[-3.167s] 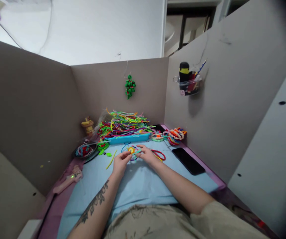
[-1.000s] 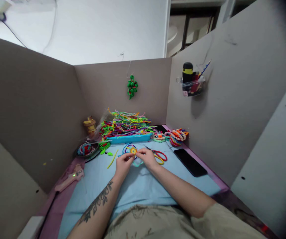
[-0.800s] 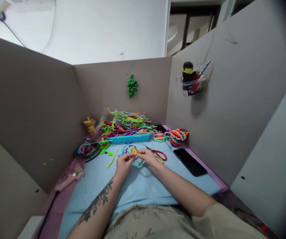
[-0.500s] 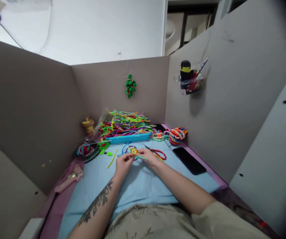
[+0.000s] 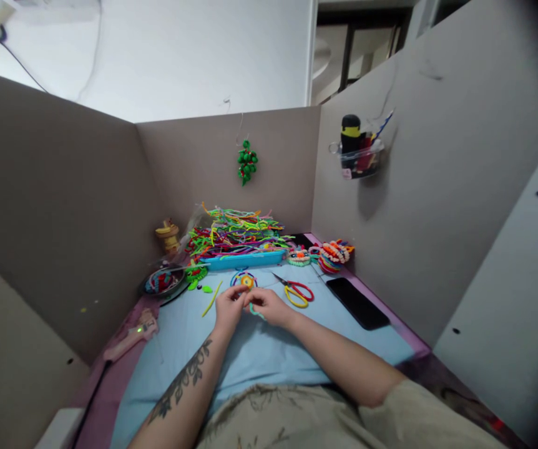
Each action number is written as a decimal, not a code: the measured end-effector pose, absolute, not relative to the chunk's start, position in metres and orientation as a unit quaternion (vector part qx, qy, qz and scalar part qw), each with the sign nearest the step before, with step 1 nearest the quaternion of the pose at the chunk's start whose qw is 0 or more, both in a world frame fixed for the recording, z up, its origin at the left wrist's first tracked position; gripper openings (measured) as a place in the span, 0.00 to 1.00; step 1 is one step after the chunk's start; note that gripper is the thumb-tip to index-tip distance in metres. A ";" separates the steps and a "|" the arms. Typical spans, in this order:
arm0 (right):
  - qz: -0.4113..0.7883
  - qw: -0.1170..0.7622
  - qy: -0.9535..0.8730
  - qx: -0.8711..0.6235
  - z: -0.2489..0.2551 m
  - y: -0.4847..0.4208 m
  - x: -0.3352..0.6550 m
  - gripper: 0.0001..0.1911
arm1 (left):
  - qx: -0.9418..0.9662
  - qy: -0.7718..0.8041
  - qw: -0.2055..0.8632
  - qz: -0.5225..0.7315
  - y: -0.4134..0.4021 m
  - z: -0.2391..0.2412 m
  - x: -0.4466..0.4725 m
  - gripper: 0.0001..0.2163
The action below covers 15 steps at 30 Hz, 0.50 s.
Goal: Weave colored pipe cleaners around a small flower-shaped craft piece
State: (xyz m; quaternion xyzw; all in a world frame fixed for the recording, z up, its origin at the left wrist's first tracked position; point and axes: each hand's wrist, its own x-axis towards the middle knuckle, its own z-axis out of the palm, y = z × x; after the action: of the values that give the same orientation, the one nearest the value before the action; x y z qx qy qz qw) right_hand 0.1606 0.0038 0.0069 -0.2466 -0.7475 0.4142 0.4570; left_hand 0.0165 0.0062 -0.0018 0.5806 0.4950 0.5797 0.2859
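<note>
My left hand (image 5: 228, 307) and my right hand (image 5: 269, 306) meet above the blue cloth (image 5: 269, 357), fingers pinched together. Between them is a small pipe-cleaner piece with an orange and yellow round centre (image 5: 247, 281); blue and purple loops show around it. A turquoise pipe cleaner (image 5: 256, 312) hangs under the fingers of my right hand, which appear closed on it. Fingertips partly hide where each hand grips. Scissors (image 5: 298, 293) with red and yellow handles lie open to the right. On the left lies a yellow-green pipe cleaner (image 5: 212, 299).
A blue tray (image 5: 245, 260) heaped with colourful pipe cleaners (image 5: 238, 231) stands at the back. Finished pipe-cleaner figures (image 5: 332, 257) sit beside it. At right lies a black phone (image 5: 357, 303); at left, a pink glue gun (image 5: 133, 337) and a bowl (image 5: 163, 282). Grey panels surround the table.
My right hand has shifted left, closer to my left hand, and its fingers have curled in. The scissors' yellow handle is now uncovered. The turquoise pipe cleaner points further down.
</note>
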 end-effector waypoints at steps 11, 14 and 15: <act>0.533 0.617 -0.499 -0.293 0.009 0.033 0.183 0.16 | 0.537 0.493 0.313 0.608 0.006 0.000 0.020 0.12; 0.466 0.577 -0.584 -0.329 0.005 0.030 0.176 0.13 | 0.538 0.487 0.319 0.610 0.007 -0.002 0.018 0.12; 0.434 0.563 -0.612 -0.347 0.003 0.030 0.174 0.11 | 0.545 0.482 0.317 0.608 0.008 -0.003 0.018 0.12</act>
State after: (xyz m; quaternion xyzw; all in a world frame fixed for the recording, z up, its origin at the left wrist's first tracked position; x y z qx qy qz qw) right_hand 0.1737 0.0297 0.0033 -0.3466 -0.6117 0.4343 0.5630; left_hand 0.0179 0.0080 -0.0030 0.5452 0.4818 0.6084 0.3169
